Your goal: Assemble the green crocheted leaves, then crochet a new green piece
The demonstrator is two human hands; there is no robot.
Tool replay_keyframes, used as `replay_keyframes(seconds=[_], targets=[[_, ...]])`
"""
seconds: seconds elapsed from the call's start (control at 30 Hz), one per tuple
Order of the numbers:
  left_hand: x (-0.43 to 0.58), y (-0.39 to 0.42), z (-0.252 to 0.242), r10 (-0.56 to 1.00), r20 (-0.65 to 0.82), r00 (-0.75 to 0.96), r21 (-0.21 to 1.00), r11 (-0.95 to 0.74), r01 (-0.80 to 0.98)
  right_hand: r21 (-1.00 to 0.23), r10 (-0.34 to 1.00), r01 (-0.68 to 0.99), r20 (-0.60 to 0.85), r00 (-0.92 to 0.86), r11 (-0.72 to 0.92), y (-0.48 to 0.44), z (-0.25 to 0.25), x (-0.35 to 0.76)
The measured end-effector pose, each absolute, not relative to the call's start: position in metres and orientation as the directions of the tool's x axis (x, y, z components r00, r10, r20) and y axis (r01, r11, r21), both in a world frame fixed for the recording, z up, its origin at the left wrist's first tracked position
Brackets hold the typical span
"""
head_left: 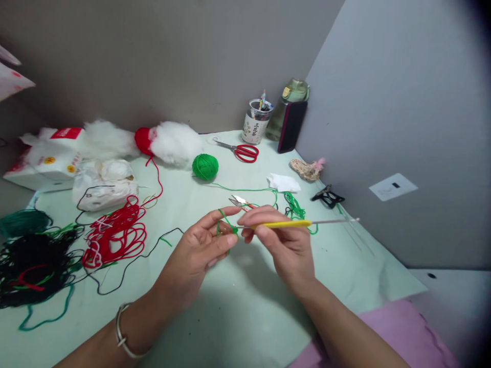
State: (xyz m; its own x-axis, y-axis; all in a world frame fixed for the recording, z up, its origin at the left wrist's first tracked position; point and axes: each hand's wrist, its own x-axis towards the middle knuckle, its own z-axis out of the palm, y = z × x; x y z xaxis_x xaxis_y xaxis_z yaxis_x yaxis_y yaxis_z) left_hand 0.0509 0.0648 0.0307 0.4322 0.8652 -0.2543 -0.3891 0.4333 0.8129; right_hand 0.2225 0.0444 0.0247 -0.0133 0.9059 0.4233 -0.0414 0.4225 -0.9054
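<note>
Between the thumb and fingers of my left hand (pixel 207 240) is pinched a small piece of green crochet work (pixel 235 230). Green yarn loops over the raised index finger of that hand. My right hand (pixel 286 250) grips a crochet hook (pixel 287 224) by its yellow handle, and its metal tip points left into the green stitches. From the ball of green yarn (pixel 205 167) behind my hands, a strand runs right and then back toward them. Small snips (pixel 240 201) lie just beyond my fingers, partly hidden.
Red-handled scissors (pixel 245 152), a pen cup (pixel 255 122), a bottle (pixel 295 91) and a phone (pixel 293 125) stand or lie at the back. Red yarn (pixel 115 232), black yarn (pixel 34 260) and white stuffing (pixel 176 143) occupy the left. A black claw clip (pixel 328 197) sits right.
</note>
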Motion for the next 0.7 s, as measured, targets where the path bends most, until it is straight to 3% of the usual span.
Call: replay_keyframes(seconds=[0.13, 0.2, 0.3, 0.37, 0.4, 0.47, 0.57, 0.7], targets=[[0.051, 0.063, 0.027, 0.893, -0.232, 0.387, 0.870, 0.368, -0.328, -0.886, 0.886, 0.034, 0.462, -0.024, 0.463, 0.045, 0.023, 0.218], [0.051, 0.063, 0.026, 0.898, -0.263, 0.353, 0.872, 0.378, -0.312, -0.821, 0.838, 0.178, 0.545, -0.038, 0.542, 0.042, 0.022, 0.217], [0.051, 0.062, 0.024, 0.888, -0.311, 0.339, 0.825, 0.429, -0.369, -0.537, 0.687, 0.494, 0.702, -0.188, 0.684, 0.038, 0.018, 0.218], [0.052, 0.062, 0.024, 0.863, -0.324, 0.387, 0.774, 0.477, -0.417, -0.412, 0.625, 0.564, 0.737, -0.255, 0.716, 0.037, 0.016, 0.219], [0.052, 0.062, 0.025, 0.846, -0.323, 0.424, 0.748, 0.503, -0.433, -0.434, 0.631, 0.546, 0.738, -0.240, 0.716, 0.037, 0.016, 0.219], [0.052, 0.064, 0.026, 0.818, -0.319, 0.479, 0.706, 0.542, -0.456, -0.598, 0.702, 0.436, 0.702, -0.120, 0.673, 0.038, 0.017, 0.221], [0.049, 0.067, 0.027, 0.814, -0.328, 0.480, 0.681, 0.555, -0.477, -0.837, 0.841, 0.164, 0.537, 0.060, 0.523, 0.043, 0.022, 0.225], [0.047, 0.067, 0.025, 0.835, -0.331, 0.440, 0.701, 0.529, -0.478, -0.930, 0.946, -0.182, 0.301, 0.121, 0.319, 0.048, 0.025, 0.228]])
